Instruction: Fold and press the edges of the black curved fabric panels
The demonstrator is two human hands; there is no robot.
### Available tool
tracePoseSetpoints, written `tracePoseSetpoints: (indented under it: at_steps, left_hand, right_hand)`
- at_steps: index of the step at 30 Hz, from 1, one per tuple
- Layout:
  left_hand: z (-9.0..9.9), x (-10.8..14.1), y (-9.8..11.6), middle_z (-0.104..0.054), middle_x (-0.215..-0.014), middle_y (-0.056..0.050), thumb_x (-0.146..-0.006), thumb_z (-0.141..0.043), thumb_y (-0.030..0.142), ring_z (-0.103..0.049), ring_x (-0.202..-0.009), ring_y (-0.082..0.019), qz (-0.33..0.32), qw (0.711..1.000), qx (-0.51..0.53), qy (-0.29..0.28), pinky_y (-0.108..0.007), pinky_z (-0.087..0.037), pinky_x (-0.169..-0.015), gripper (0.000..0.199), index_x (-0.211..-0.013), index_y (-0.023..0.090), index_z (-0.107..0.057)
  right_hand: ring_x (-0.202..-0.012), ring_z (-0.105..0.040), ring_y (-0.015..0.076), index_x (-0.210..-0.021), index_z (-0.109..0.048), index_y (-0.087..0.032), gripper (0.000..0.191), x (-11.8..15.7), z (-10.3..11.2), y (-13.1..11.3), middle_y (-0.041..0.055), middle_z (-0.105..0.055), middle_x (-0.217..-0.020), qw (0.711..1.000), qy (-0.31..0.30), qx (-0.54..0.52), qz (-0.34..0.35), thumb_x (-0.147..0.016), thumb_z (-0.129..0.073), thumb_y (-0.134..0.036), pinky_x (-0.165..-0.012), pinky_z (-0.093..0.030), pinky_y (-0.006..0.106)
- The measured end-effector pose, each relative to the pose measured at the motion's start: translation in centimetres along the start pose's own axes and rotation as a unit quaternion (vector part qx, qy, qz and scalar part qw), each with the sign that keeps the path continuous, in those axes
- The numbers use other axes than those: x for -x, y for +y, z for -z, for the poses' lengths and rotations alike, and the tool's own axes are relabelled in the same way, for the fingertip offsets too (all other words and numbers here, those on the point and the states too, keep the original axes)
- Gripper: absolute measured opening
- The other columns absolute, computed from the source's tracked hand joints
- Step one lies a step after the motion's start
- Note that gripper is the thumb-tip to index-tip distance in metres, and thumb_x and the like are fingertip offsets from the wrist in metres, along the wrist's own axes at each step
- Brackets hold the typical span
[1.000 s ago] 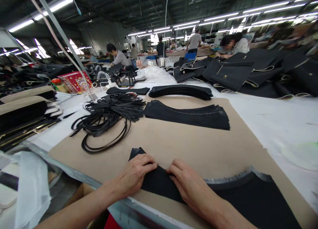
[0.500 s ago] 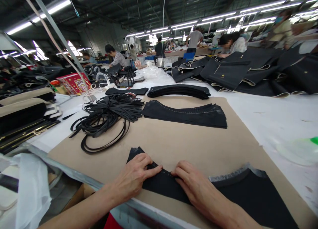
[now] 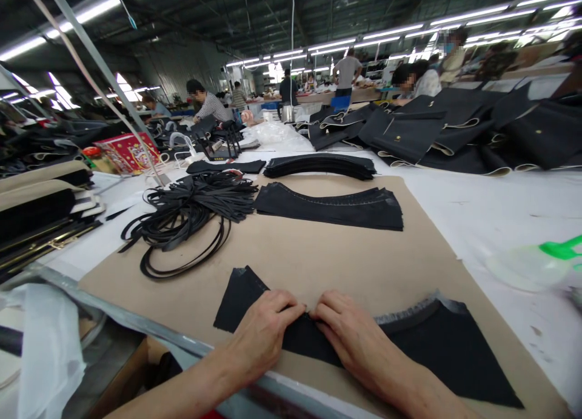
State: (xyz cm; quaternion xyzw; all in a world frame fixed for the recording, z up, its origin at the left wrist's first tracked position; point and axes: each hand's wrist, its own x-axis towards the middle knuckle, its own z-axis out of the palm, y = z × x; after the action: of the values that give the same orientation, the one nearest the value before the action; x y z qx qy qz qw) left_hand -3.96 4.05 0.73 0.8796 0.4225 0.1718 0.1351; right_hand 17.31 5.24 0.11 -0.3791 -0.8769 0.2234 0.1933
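A long black curved fabric piece [image 3: 454,346] lies on the brown sheet [image 3: 354,255] at the table's front edge. Its upper curved edge has a greyish, notched strip on the right. My left hand [image 3: 268,322] pinches the upper edge near the middle, fingers together. Close beside it, my right hand [image 3: 341,325] has its fingers closed on the same edge, the fingertips almost touching those of my left hand. The left end of the piece lies flat, with a fold line along its top edge.
Behind lie a stack of curved black pieces [image 3: 331,207], another stack [image 3: 318,166] and a heap of black straps [image 3: 195,207]. A clear bottle with a green nozzle [image 3: 522,267] is at right. Black panels [image 3: 422,128] are piled beyond. People work in the background.
My left hand has moved right along the edge, close to my right hand, uncovering more of the left end. Its extended index finger is now bent in. The view has shifted slightly.
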Motion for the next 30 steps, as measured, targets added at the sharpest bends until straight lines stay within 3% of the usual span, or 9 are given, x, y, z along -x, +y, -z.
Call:
tracePoseSetpoints:
  at_steps: [5,13,20,24,30]
  left_hand:
    - [-1.4,1.6,-0.1,-0.058,-0.122,-0.010,-0.084,-0.039,0.003,-0.049,-0.115,-0.021,-0.044,0.998,-0.034,0.011,-0.038,-0.044,-0.101,0.051,-0.132,0.015,-0.048]
    - [0.3,2.2,-1.1,-0.061,-0.122,-0.007,-0.084,-0.037,0.002,-0.051,-0.114,-0.018,-0.082,0.996,-0.017,0.008,-0.036,-0.041,-0.104,0.045,-0.123,0.016,-0.056]
    - [0.2,2.2,-0.3,-0.060,-0.114,-0.008,-0.084,-0.039,0.003,-0.051,-0.110,-0.020,-0.035,0.999,-0.005,0.028,-0.038,-0.045,-0.099,0.039,-0.114,0.018,-0.060]
    - [-0.3,1.5,1.0,-0.053,-0.119,-0.010,-0.083,-0.041,0.003,-0.047,-0.112,-0.024,0.018,0.997,-0.016,0.076,-0.042,-0.044,-0.097,0.036,-0.108,0.020,-0.062]
    - [-2.6,0.7,2.9,-0.061,-0.106,-0.007,-0.084,-0.037,0.003,-0.054,-0.096,-0.020,-0.003,1.000,0.012,0.027,-0.036,-0.051,-0.088,0.043,-0.120,0.018,-0.056]
  right_hand:
    - [-0.088,-0.049,0.0195,-0.094,-0.060,-0.019,0.020,0.1,-0.1,-0.1,0.0040,-0.056,-0.094,0.999,0.010,0.035,0.015,-0.090,-0.046,-0.004,-0.081,-0.040,0.034]
    - [-0.089,-0.051,0.0194,-0.095,-0.060,-0.020,0.017,0.8,0.2,-0.7,0.0032,-0.055,-0.095,1.000,-0.021,0.004,-0.021,-0.091,-0.048,-0.008,-0.083,-0.040,0.034]
    - [-0.089,-0.051,0.0196,-0.094,-0.059,-0.019,0.014,2.0,1.4,-0.5,0.0029,-0.055,-0.094,0.999,-0.034,0.009,-0.021,-0.093,-0.048,-0.010,-0.082,-0.040,0.035]
    - [-0.089,-0.050,0.0199,-0.094,-0.058,-0.019,0.016,2.4,1.7,-0.4,0.0033,-0.055,-0.094,0.999,-0.042,0.013,-0.015,-0.093,-0.046,-0.009,-0.083,-0.040,0.035]
    - [-0.086,-0.048,0.0214,-0.093,-0.056,-0.018,0.015,2.6,0.9,0.0,0.0050,-0.054,-0.094,0.998,-0.023,0.055,0.021,-0.093,-0.044,-0.009,-0.079,-0.040,0.037]
